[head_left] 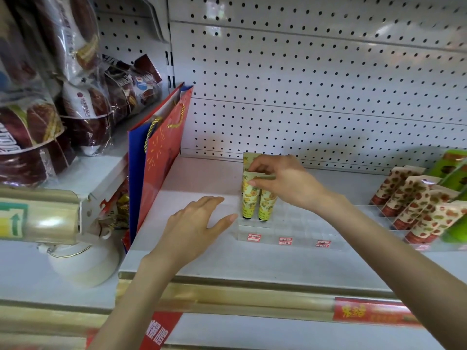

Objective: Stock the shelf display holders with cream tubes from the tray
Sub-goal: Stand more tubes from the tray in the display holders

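Observation:
A clear acrylic display holder (290, 231) with red price tags stands on the white shelf (202, 178). Yellow pineapple-print cream tubes (249, 198) stand upright in its left slots, caps down. My right hand (280, 181) pinches the top of the front tubes with thumb and fingers. To the left of the holder, my left hand (194, 223) lies flat on the shelf, its thumb touching the holder's left side. No tray is in view.
A second holder at the right carries strawberry-print tubes (414, 198) and green tubes (452, 170). A red and blue gift bag (161, 147) stands at the shelf's left end. Bagged snacks (75, 97) fill the neighbouring shelf. Pegboard (303, 84) backs the shelf.

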{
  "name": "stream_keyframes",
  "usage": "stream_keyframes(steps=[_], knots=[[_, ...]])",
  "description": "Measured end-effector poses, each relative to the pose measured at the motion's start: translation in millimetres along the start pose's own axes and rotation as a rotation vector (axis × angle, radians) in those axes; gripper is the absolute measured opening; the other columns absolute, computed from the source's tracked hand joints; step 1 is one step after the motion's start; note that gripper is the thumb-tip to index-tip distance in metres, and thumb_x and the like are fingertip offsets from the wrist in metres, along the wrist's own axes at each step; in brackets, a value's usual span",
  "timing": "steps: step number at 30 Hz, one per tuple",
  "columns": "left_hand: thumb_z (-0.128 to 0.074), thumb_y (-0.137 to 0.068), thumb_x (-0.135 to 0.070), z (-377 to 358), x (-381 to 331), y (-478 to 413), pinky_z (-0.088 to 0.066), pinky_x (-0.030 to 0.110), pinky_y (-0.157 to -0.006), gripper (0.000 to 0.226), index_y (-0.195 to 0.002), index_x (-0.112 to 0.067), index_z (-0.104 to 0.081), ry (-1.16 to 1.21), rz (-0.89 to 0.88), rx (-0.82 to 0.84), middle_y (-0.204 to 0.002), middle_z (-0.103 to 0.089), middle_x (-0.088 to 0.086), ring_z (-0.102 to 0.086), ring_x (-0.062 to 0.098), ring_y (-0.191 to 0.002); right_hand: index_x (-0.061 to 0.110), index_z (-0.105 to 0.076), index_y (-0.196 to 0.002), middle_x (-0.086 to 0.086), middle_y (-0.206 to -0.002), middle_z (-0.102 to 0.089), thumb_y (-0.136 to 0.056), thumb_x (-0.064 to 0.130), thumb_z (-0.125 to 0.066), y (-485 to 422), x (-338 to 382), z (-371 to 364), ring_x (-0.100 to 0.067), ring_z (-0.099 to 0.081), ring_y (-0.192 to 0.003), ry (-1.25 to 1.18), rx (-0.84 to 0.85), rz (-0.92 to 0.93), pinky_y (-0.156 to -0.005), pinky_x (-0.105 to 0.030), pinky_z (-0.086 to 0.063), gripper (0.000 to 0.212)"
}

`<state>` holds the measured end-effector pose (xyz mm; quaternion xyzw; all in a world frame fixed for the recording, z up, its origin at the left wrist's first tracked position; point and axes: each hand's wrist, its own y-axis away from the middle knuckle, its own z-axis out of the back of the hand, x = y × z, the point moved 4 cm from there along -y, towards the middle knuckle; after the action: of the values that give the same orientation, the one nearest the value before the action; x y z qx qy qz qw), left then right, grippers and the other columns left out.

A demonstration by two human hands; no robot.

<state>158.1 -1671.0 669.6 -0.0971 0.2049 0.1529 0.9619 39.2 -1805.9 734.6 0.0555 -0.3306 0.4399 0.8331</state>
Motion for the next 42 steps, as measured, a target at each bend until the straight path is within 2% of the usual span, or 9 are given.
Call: stream_keyframes(steps=[3,7,13,21,26,31,34,39,42], knots=[[-0.033,-0.089,-0.061,2,-1,0,-0.033,0.03,-0.1,0.06,-0.14,-0.031,-0.036,-0.006,-0.005,-0.01,-0.144,-0.037,-0.016,-0.035,0.008,-0.13,0.025,-0.063,-0.088,0.003,-0.094,-0.067,-0.081,0.018,-0.071,1,-1,4,-0.007,-0.062,-0.091,-0.058,-0.007,-0.022,-0.082,-0.026,-0.051,0.013],[-0.033,-0.089,-0.061,6,-2,2,-0.033,0.03,-0.099,0.058,-0.139,-0.032,-0.036,-0.02,-0.025,-0.018,-0.144,-0.037,-0.017,-0.034,0.006,-0.131,0.014,-0.065,-0.093,0.002,-0.093,-0.068,-0.081,0.015,-0.072,6,1,14,0.009,-0.059,-0.077,-0.122,-0.028,-0.024,-0.067,-0.003,-0.044,0.014],[-0.033,-0.09,-0.061,16,-8,6,-0.033,0.029,-0.098,0.058,-0.139,-0.03,-0.035,-0.058,-0.058,-0.018,-0.144,-0.038,-0.015,-0.036,0.009,-0.13,0.015,-0.066,-0.093,0.006,-0.092,-0.069,-0.081,0.018,-0.072,18,2,35,0.0,-0.063,-0.087,-0.118,-0.126,-0.028,-0.078,-0.011,-0.047,0.014],[-0.021,-0.081,-0.075,39,-21,6,-0.037,0.031,-0.091,0.077,-0.136,-0.024,-0.038,-0.185,-0.145,-0.04,-0.141,-0.042,-0.007,-0.042,0.016,-0.125,0.017,-0.059,-0.117,0.009,-0.115,-0.058,-0.091,0.032,-0.057,70,-5,54,-0.008,-0.054,-0.109,0.09,-0.243,-0.108,-0.078,0.002,-0.032,0.03],[0.004,-0.064,-0.072,40,-39,11,-0.032,0.032,-0.099,0.099,-0.141,-0.022,-0.032,-0.275,-0.198,-0.087,-0.148,-0.033,-0.006,-0.034,0.018,-0.131,0.023,-0.032,-0.142,0.006,-0.148,-0.031,-0.094,0.047,-0.04,117,-17,40,-0.012,-0.03,-0.136,0.363,-0.089,-0.245,-0.105,-0.023,-0.026,0.054],[-0.02,-0.079,-0.065,30,-60,21,-0.047,0.04,-0.088,0.077,-0.128,-0.016,-0.053,-0.301,-0.271,-0.135,-0.13,-0.056,0.001,-0.057,0.026,-0.111,0.029,-0.023,-0.145,0.008,-0.154,-0.019,-0.091,0.059,-0.03,159,-25,43,-0.012,-0.02,-0.141,0.494,-0.121,-0.331,-0.113,-0.035,-0.025,0.063],[-0.03,-0.08,-0.061,27,-79,21,-0.052,0.04,-0.078,0.07,-0.121,-0.013,-0.06,-0.33,-0.321,-0.163,-0.12,-0.063,0.004,-0.064,0.028,-0.098,0.031,-0.022,-0.145,0.01,-0.154,-0.019,-0.086,0.068,-0.022,182,-32,54,-0.011,-0.017,-0.141,0.555,-0.155,-0.355,-0.114,-0.034,-0.023,0.07],[-0.033,-0.08,-0.059,20,-129,22,-0.054,0.041,-0.076,0.066,-0.114,-0.012,-0.064,-0.321,-0.36,-0.146,-0.116,-0.065,0.005,-0.065,0.027,-0.1,0.033,-0.021,-0.146,0.014,-0.154,-0.016,-0.08,0.076,-0.011,215,-49,87,-0.011,-0.023,-0.14,0.597,-0.235,-0.38,-0.11,-0.031,-0.025,0.079],[-0.015,-0.074,-0.068,13,-169,23,-0.042,0.038,-0.098,0.086,-0.133,-0.016,-0.049,-0.267,-0.363,-0.136,-0.137,-0.05,0.0,-0.049,0.022,-0.124,0.035,-0.02,-0.146,0.016,-0.154,-0.016,-0.072,0.079,-0.008,241,-65,116,-0.011,-0.028,-0.138,0.6,-0.271,-0.401,-0.108,-0.03,-0.028,0.086]])
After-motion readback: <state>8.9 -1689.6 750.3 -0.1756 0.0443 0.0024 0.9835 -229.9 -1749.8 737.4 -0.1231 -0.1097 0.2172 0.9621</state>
